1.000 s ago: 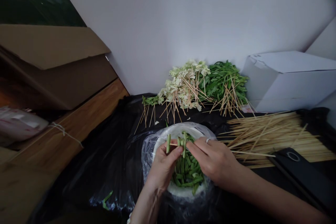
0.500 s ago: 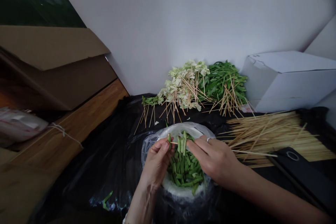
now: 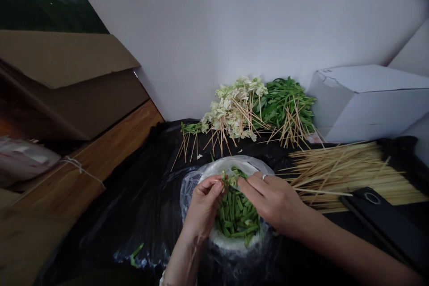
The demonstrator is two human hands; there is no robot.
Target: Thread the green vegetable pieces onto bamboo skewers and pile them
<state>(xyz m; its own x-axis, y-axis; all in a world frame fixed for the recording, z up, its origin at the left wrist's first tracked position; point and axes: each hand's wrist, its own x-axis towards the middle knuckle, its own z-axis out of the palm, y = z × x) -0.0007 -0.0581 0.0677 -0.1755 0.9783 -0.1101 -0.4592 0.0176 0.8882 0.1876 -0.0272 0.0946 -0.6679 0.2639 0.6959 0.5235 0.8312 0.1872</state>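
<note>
A white bowl [image 3: 234,245] lined with clear plastic holds several cut green bean pieces [image 3: 236,219]. Both hands hover over its far side. My left hand [image 3: 201,205] pinches a bean piece at the tip of a thin bamboo skewer [image 3: 321,192]. My right hand [image 3: 271,199], a ring on one finger, grips that skewer, whose bare end sticks out to the right. A few bean pieces are threaded on it between the two hands.
A black plastic sheet [image 3: 144,196] covers the table. A pile of bare skewers [image 3: 348,172] lies at right, a black case [image 3: 378,214] across it. Skewered pale cabbage [image 3: 234,109] and leafy greens [image 3: 284,105] lie by the wall. A white box [image 3: 365,100] stands right, cardboard [image 3: 67,80] left.
My left hand drew back left, then pushed a bean piece along the skewer toward my right hand. The threaded beans now sit lower and bunched together.
</note>
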